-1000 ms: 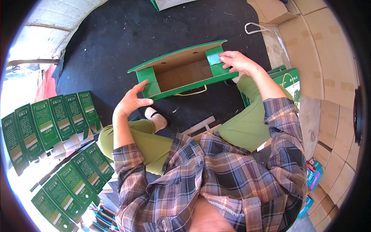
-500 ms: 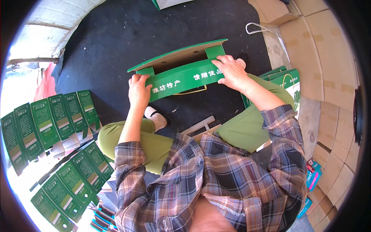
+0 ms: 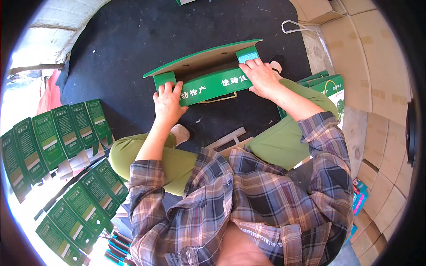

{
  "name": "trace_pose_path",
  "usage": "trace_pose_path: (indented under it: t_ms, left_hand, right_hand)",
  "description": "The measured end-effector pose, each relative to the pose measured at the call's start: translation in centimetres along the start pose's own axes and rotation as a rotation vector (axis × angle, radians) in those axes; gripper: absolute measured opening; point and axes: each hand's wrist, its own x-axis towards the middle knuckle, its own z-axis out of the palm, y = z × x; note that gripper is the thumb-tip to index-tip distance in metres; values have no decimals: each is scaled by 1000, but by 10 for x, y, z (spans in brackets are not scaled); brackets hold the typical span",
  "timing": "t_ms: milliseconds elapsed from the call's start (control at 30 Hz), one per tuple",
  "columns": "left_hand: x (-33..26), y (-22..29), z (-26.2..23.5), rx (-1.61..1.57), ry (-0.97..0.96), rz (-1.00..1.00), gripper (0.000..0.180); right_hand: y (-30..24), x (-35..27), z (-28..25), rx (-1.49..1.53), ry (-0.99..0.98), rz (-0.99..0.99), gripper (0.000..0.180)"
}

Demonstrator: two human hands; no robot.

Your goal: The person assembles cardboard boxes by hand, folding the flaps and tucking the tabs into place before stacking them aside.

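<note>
A green cardboard gift box [image 3: 208, 73], still half flat and showing its plain brown inside, lies on the black floor mat [image 3: 120, 53] just ahead of the seated person's knees, its long printed side panel turned up toward them. The left hand [image 3: 168, 99] is closed over the left end of that panel, thumb in front and fingers laid over the small green end flap, while the right hand [image 3: 259, 77] presses flat with spread fingers on the panel's right end, just under the other end flap; holding both ends at once looks like the way to keep the long wall standing square against the base so the creases line up. A thin gold cord handle [image 3: 222, 98] hangs below the panel, clear of both hands. To the person's left, well apart from the box, rows of flat green cartons [image 3: 53, 137] are fanned out overlapping on the floor, with more of them nearer the lower edge [image 3: 80, 208]. To the right, beside the right knee, a stack of green boxes [image 3: 330, 86] leans near a wall of brown corrugated cartons [image 3: 377, 80], and a white cord loop [image 3: 295, 26] lies at the mat's far edge. Pale strips of card [image 3: 228, 139] sit between the legs. Nothing crowds the box itself; only the person's own knees and a shoe [image 3: 182, 132] lie close beneath it
</note>
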Motion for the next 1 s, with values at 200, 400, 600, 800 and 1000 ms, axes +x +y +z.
trace_pose_path:
  t_ms: [200, 400, 600, 800, 1000]
  left_hand:
    - [1, -2, 4, -77, 14, -3, 79]
    - [5, 1, 7, -92, -11, -3, 84]
    - [-5, 3, 22, 103, 41, 3, 97]
    - [9, 20, 34, 112, 42, 60, 87]
    - [8, 1, 19, -67, 85, -26, 73]
  right_hand:
    - [3, 1, 1, 36, -12, 6, 71]
    - [7, -3, 4, 53, -19, -20, 76]
    - [-7, 3, 8, 4, -94, -52, 86]
    - [-10, 1, 2, 27, -234, 79, 96]
    - [-12, 13, -28, 118, -114, 8, 92]
